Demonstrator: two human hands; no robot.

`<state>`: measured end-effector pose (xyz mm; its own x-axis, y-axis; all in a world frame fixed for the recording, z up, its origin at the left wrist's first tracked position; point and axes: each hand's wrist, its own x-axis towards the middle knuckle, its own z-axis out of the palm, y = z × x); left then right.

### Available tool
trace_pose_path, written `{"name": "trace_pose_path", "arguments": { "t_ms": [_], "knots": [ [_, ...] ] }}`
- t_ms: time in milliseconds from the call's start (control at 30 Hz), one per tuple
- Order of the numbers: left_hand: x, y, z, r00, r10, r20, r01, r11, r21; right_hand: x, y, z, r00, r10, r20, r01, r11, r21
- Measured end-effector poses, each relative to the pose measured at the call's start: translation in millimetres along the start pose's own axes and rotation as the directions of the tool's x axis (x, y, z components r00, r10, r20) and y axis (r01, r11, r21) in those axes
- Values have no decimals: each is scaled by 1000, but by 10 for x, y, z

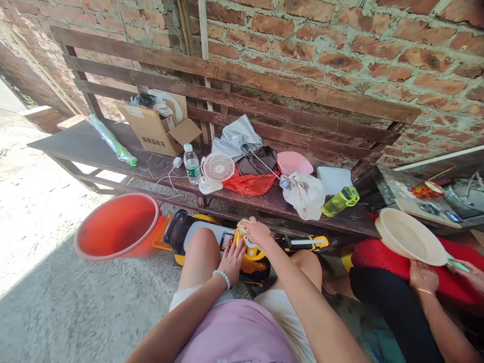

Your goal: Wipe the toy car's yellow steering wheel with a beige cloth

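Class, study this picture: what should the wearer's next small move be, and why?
Probably a short wipe across the yellow machine with the right hand: it holds a bunched cloth at the machine's top, while the left hand lies on the machine, perhaps steadying it.

Washed-out sun glare on leftmost ground (38,201)

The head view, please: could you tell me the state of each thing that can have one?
Tan cloth: bunched in the right hand
Left hand: open, on the yellow object
Cardboard box: open, filled
Clear bottle: upright, capped, partly filled
Green bottle: lid on
Silver umbrella: loosely gathered, not spread
Orange tub: uncovered
White fan: cannot tell if running
Cream basin: in a co-worker's hand
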<state>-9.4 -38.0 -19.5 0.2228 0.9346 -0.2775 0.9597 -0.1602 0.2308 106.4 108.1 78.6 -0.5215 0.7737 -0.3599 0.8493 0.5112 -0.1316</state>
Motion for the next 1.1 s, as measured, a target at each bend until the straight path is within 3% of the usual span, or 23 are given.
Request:
{"name": "trace_pose_path", "arguments": {
  "t_ms": [233, 567, 833, 967, 1100],
  "knots": [
    [-5, 52, -64, 999, -31, 36, 33, 999, -41, -144, 328, 64, 999, -45, -6, 45, 998, -47],
    [-18, 22, -101, 1000, -9, 21, 9, 1000, -17, -155, 262, 120, 981, 195, 24, -195, 980, 26],
    [-16, 29, -43, 999, -31, 15, 31, 999, -42, -693, 186, 408, 924, 379, 54, -382, 922, 60],
    [-27, 31, -85, 1000, -3, 21, 5, 996, -89, -946, -26, 545, 937, 340, 73, -347, 931, 111],
    [-21, 18, -110, 1000, -5, 24, 7, 992, -125, -1000, -143, 527, 972, 206, 114, -229, 939, 257]
  ]
}}
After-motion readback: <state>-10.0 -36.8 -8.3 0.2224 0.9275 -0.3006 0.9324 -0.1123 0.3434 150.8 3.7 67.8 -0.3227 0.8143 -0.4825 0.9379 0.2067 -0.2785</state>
